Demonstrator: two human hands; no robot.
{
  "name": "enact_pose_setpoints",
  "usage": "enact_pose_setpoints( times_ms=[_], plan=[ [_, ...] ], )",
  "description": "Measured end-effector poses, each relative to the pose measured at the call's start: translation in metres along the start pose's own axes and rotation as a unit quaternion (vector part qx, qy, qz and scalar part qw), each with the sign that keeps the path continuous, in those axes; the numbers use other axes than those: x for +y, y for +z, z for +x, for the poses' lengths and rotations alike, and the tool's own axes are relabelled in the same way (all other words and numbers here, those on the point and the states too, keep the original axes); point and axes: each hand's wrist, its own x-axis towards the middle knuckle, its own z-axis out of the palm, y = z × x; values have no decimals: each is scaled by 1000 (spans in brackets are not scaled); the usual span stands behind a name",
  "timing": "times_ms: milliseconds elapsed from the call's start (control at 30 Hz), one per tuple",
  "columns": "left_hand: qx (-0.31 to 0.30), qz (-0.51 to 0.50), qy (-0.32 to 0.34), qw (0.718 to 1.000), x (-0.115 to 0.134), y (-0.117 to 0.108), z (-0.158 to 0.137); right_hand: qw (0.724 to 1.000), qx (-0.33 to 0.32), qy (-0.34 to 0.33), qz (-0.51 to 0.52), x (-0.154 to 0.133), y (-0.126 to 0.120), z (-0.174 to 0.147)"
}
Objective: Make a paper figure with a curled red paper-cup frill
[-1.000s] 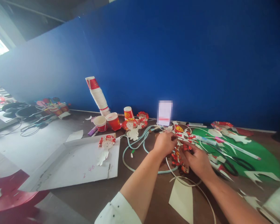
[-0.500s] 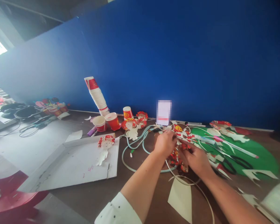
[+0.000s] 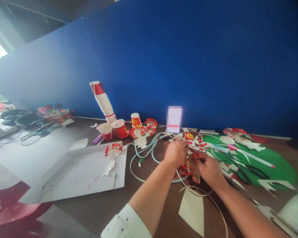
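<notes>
Both hands meet over a red-and-white paper cutout piece (image 3: 186, 167), which hangs below and between them. My left hand (image 3: 176, 152) is closed with its fingertips pinching at the top of the piece. From the other side, my right hand (image 3: 208, 167) is closed on its edge, thumb and fingers bent around it. The fingers hide much of the piece, so its full shape is unclear. Under and around the hands run a pale cord (image 3: 151, 148) in loops and several red and white paper scraps (image 3: 197, 144). A cream paper sheet (image 3: 192, 211) lies nearer to me.
Scissors (image 3: 257, 172) and a pink-capped marker (image 3: 253, 156) lie on a green round sheet (image 3: 280, 168) at right. A leaning cup stack (image 3: 104, 104) and red cups (image 3: 119, 128) stand at the back. Left is a white board (image 3: 76, 177) with a doll cutout (image 3: 113, 155).
The red-and-white piece has turned slightly between the hands. Both hands stay in nearly the same place.
</notes>
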Motion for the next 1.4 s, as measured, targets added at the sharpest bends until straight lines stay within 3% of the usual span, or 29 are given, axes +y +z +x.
enact_pose_setpoints(
  times_ms=[233,500,767,967,1400],
  plan=[
    [-44,-27,-5,999,0,-1,0,1000,4,17,-4,-4,-2,-1],
    [-26,-92,11,995,-4,1,3,999,8,36,11,-3,-2,-1],
    [-5,-176,-68,982,-8,-1,3,999,12,38,28,-6,-2,-1],
    [11,-175,-68,982,-9,-1,3,998,10,40,38,-8,-4,-2],
    [-23,-162,-74,984,-13,-7,4,999,0,30,28,-6,-2,-2]
  ],
)
